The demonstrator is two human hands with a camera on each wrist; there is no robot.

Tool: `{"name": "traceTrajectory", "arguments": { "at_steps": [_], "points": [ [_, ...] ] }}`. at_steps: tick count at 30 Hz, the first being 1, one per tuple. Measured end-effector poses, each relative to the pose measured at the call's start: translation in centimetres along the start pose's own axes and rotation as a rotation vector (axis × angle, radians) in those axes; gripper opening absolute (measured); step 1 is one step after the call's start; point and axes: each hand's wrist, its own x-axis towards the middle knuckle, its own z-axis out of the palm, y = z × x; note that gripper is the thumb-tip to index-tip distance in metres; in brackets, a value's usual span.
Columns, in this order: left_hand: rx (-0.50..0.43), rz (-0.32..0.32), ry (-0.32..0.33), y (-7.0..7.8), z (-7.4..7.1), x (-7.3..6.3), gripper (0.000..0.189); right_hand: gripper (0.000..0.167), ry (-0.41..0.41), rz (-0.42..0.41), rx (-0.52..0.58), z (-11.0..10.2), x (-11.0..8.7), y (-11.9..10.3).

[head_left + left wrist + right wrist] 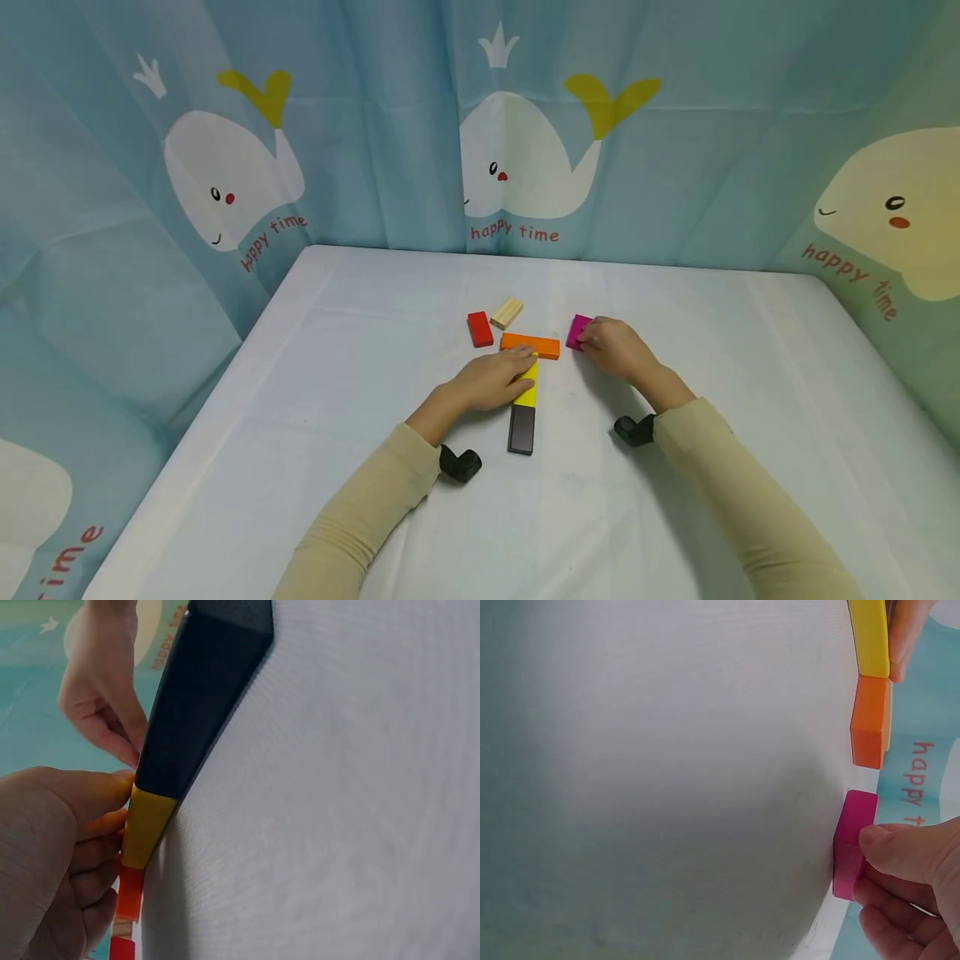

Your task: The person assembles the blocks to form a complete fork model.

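Note:
My left hand (491, 379) rests on top of the yellow block (529, 390), its fingertips reaching to the edge of the orange block (540, 347). A dark block (521, 431) continues the yellow one end to end toward me. The orange block lies crosswise at the yellow one's far end, like the top of a T. Off to the right, my right hand (621, 348) pinches a magenta block (849, 847) with thumb and fingers. That block lies tilted on the table, a small gap from the orange block; the hand covers part of it.
A red block (480, 329) and a plain wooden block (507, 312) lie just beyond the orange one, at its left. White cloth (300, 400) covers the table, and a blue curtain (405, 125) with whales hangs behind it.

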Motion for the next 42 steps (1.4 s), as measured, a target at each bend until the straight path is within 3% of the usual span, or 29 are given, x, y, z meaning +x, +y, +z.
{"name": "traceTrajectory", "arguments": {
  "at_steps": [17,31,42],
  "points": [
    [-0.001,0.02,0.001,0.1,0.0,0.1,0.052,0.017,0.023,-0.016,-0.014,0.1,0.8,-0.3],
    [0.005,0.002,-0.011,0.2,-0.1,0.0,0.052,0.012,0.047,-0.082,-0.039,0.7,1.3,-0.5],
    [0.01,-0.007,-0.015,0.1,-0.2,-0.1,0.052,0.015,0.018,-0.052,-0.036,0.6,1.3,-1.2]
  ]
}}
